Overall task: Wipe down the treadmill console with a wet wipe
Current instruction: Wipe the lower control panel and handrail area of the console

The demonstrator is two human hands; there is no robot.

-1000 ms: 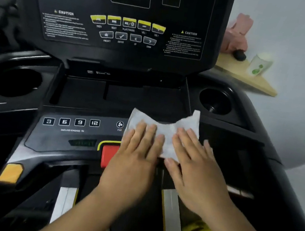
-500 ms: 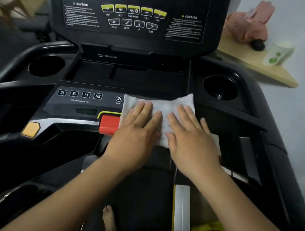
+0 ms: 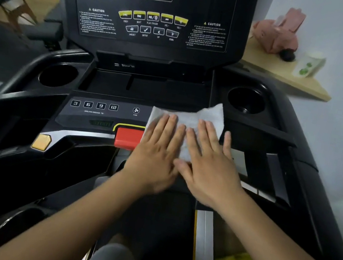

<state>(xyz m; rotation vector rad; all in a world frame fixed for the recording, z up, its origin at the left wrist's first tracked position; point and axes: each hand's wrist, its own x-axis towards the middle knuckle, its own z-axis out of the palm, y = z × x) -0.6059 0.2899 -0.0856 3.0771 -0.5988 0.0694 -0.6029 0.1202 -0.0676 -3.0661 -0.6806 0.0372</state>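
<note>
Head view: the white wet wipe (image 3: 199, 117) lies spread on the treadmill console (image 3: 91, 116), just right of the red button (image 3: 128, 138), with its left edge touching that button's upper right corner. Both hands lie flat on it, palms down, side by side.

The left hand (image 3: 154, 156) is the nearer one to the red button, its heel just right of and below it. Its fingers (image 3: 166, 126) are straight and held close together, pressing the wipe's left half.

The right hand (image 3: 209, 168) is further right of the red button. Its fingers (image 3: 204, 135) are straight and slightly fanned on the wipe's right half, and the little finger reaches past the wipe's right edge onto the black console. Its thumb points toward the left hand, close beside it. Neither hand pinches or curls round the wipe.

Up and left of the red button are the number keys and the fan key (image 3: 136, 110). A yellow tab (image 3: 41, 142) sits far left of and below it. A round cup holder (image 3: 246, 100) lies up and right of the red button, just beyond the wipe's far corner.
</note>
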